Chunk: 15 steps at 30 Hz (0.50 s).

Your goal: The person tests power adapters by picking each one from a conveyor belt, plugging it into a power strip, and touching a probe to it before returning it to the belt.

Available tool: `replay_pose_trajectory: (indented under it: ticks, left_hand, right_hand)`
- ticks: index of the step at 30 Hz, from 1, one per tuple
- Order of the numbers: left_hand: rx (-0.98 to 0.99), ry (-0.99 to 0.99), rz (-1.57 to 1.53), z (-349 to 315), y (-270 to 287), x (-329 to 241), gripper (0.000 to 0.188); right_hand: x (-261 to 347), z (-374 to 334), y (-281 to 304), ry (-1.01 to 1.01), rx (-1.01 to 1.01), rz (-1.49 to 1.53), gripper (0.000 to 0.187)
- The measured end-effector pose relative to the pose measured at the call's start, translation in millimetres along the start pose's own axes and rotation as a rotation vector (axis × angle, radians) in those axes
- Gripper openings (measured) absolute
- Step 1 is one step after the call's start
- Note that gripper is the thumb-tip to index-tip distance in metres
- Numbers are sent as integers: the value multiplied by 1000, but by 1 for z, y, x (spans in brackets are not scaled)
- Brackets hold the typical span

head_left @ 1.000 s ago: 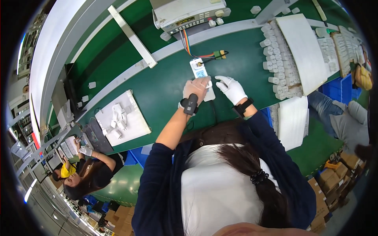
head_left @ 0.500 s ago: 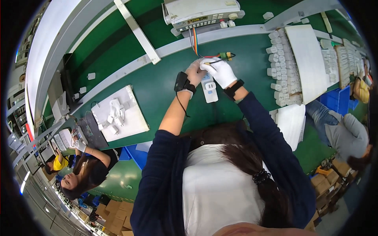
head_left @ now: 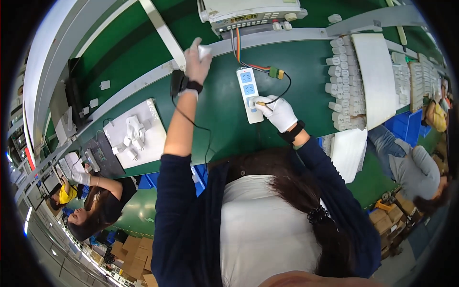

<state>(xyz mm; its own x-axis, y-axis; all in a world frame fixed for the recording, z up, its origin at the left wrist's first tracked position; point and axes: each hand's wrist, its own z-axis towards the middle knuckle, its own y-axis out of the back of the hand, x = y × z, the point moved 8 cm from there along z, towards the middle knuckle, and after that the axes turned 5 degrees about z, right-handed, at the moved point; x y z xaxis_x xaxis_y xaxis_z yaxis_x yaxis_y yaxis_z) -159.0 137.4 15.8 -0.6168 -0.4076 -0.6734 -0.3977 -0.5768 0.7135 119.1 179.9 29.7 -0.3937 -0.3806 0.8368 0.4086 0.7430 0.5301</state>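
My left hand [head_left: 197, 64], in a thin pale glove, is raised near the grey rail at the left. Its fingers are closed on a small white power adapter [head_left: 204, 51]. A white power strip [head_left: 247, 87] with blue sockets lies on the green bench. At its near end sits another white adapter [head_left: 251, 102], partly covered. My right hand [head_left: 279, 115], in a white glove, pinches the end of a black cable [head_left: 288, 88] right beside that adapter; whether the tip is inserted cannot be made out. The cable runs to a green and yellow connector [head_left: 276, 72].
Coloured wires [head_left: 238, 45] lead to a bench instrument [head_left: 253, 16] at the back. Rows of white adapters [head_left: 342, 83] stand at the right beside a white board [head_left: 375, 81]. At left, a white board [head_left: 153, 126] carries adapters and cables. Co-workers sit on both sides.
My hands have parted from the far end of the strip. The left moved left and away with an adapter; the right came nearer with the cable end to the adapter on the strip.
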Motion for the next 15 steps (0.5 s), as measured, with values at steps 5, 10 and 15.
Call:
replay_pose_trajectory:
  ticks: [5,10,15]
  left_hand:
    - [186,41,299,66,-17,50,43]
    - [266,110,188,73,-34,49,38]
    - [-48,-271,480,29,36,16,38]
  right_hand:
    - [17,-3,-7,81,2,-222,10]
    - [15,-2,-12,134,-10,-195,13]
    - [1,-4,-9,28,-18,-69,15]
